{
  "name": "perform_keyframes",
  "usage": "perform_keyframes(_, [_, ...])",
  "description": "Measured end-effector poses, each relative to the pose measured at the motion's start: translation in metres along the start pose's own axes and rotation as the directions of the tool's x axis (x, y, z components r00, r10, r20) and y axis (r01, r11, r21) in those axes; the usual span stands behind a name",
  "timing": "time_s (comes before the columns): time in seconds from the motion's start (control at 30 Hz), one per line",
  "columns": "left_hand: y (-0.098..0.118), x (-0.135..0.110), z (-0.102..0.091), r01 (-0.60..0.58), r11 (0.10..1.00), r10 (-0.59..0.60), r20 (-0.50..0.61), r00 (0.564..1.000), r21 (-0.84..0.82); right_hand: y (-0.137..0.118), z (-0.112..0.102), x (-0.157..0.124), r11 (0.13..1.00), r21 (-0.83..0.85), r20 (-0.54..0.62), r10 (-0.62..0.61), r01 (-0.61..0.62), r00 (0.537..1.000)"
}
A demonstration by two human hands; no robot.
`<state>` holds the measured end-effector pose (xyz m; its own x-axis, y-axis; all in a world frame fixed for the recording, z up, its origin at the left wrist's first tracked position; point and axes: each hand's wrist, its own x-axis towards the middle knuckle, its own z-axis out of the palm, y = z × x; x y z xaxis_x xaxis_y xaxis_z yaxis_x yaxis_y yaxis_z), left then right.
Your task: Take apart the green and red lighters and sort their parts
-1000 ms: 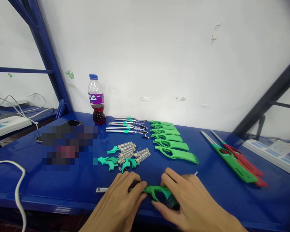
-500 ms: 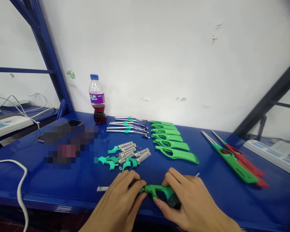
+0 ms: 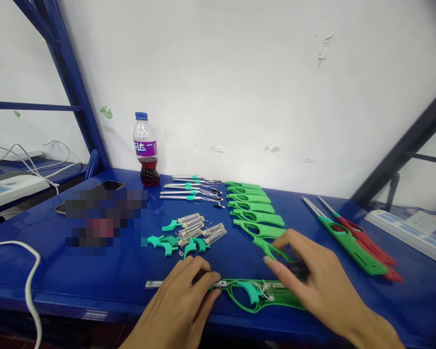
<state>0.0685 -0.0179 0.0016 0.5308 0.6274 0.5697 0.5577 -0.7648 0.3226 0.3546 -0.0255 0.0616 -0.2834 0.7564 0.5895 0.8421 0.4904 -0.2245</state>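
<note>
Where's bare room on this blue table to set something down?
Free: glossy blue tabletop between the curved white cable and the left hand; also between the green plastic shells and the long-nosed green and red lighters. Crowded: the middle, with teal plastic triggers and clear tubes.

1. Bottle (image 3: pixel 147 160), purple label (image 3: pixel 145 149): the large white Chinese character "达" is readable; the character to its left is partly out of sight around the curve of the bottle.
2. Same label, right of the large characters: small white lettering, apparently "Fanta".
3. Front edge of the table (image 3: pixel 105 286), left part: a pale patch (image 3: pixel 95 315), too blurred to tell whether it bears print.
</note>
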Motion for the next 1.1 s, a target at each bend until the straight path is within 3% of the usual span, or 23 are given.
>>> perform_keyframes(0.17, [-0.001, -0.006, 0.003, 0.017, 0.997, -0.018, 0.025, 1.0, 0.071, 0.037, -0.002, -0.014, 0.986, -0.156, 0.185, 0.088, -0.06, 0.979])
perform_keyframes(0.3, [0.003, -0.004, -0.001, -0.017, 0.995, 0.021, -0.036, 0.999, 0.099, 0.051, 0.0, -0.025, 0.974, -0.221, 0.152, 0.086, -0.051, 0.985])
perform_keyframes(0.5, [0.019, 0.017, -0.002, -0.066, 0.998, 0.064, -0.077, 0.995, -0.025, 0.037, -0.003, -0.027, 0.995, -0.097, 0.051, -0.032, 0.037, 0.998])
perform_keyframes(0.63, [0.023, 0.031, 0.002, -0.083, 0.997, 0.083, 0.011, 0.997, 0.003, 0.024, -0.003, -0.033, 0.992, -0.046, 0.186, -0.108, 0.118, 0.977])
perform_keyframes(0.87, [0.018, 0.042, 0.01, -0.072, 0.994, 0.06, 0.136, 0.989, 0.087, 0.02, -0.008, -0.053, 0.998, 0.034, 0.346, 0.033, -0.047, 0.938])
perform_keyframes(1.1, [0.017, 0.034, 0.017, -0.092, 0.985, 0.078, 0.098, 0.992, 0.148, 0.019, 0.0, -0.058, 0.976, 0.135, 0.307, 0.122, -0.17, 0.944])
